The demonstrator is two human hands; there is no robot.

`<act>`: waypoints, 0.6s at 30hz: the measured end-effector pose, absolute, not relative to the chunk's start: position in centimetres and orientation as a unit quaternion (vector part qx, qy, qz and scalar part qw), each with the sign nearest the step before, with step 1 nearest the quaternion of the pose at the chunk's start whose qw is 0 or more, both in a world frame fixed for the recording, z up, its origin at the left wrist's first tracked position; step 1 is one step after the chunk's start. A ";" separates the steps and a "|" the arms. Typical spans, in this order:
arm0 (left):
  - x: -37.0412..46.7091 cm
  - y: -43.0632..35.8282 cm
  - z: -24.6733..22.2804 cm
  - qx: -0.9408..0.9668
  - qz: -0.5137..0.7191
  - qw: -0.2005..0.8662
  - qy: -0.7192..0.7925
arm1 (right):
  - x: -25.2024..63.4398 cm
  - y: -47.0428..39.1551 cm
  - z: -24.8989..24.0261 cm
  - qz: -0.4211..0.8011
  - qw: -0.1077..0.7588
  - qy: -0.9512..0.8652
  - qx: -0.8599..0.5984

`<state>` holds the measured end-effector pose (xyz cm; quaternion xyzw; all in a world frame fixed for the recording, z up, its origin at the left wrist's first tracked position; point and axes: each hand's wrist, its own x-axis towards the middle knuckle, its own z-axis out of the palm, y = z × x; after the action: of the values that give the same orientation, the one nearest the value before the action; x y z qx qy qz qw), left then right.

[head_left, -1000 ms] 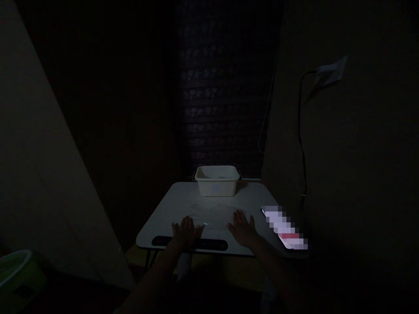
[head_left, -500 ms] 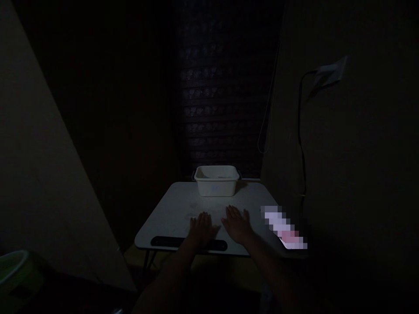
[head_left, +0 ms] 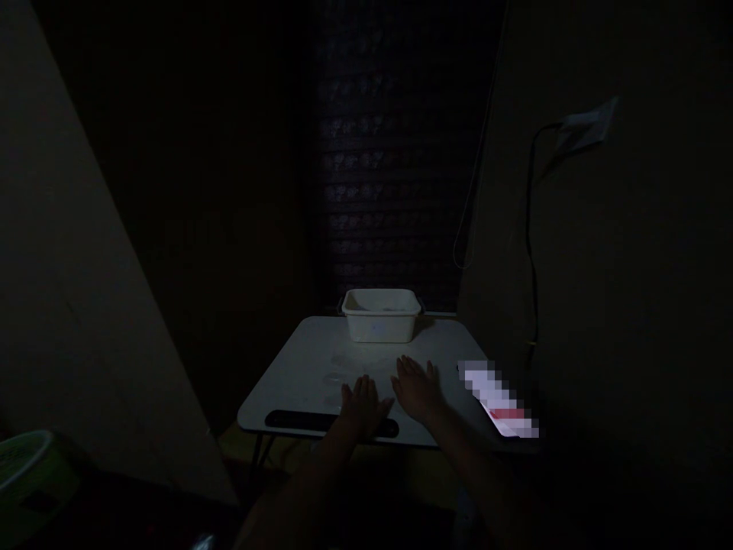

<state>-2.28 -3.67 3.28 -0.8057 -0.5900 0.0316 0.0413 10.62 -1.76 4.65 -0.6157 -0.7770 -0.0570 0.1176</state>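
My left hand lies palm down over the near part of a small white table, its fingers stretched out. Beside it on the right, my right hand is also spread flat, slightly farther forward, with its thumb toward the left hand. Neither hand holds anything. Faint smudges or wet-looking marks show on the tabletop just ahead of the left hand. Beyond both hands, a white plastic tub with side handles stands at the table's far edge; its contents are too dark to make out.
A lit phone-like screen, blurred out, lies at the table's right edge. Along the near edge runs a black slot. A cable hangs from a wall outlet. A green basket sits low at the left. The room is very dark.
My left hand has slid a little to the right, closer to the right hand. The right hand has barely moved, and the view has shifted slightly.
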 end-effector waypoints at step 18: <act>-6.7 -2.9 2.8 -0.767 0.021 0.081 -0.636 | 14.8 -2.0 1.7 0.007 0.034 -0.811 -0.584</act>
<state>-6.74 -2.90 2.78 -0.7668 -0.6365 0.0215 0.0806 14.81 -1.96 1.68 -0.5839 -0.8111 0.0066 0.0338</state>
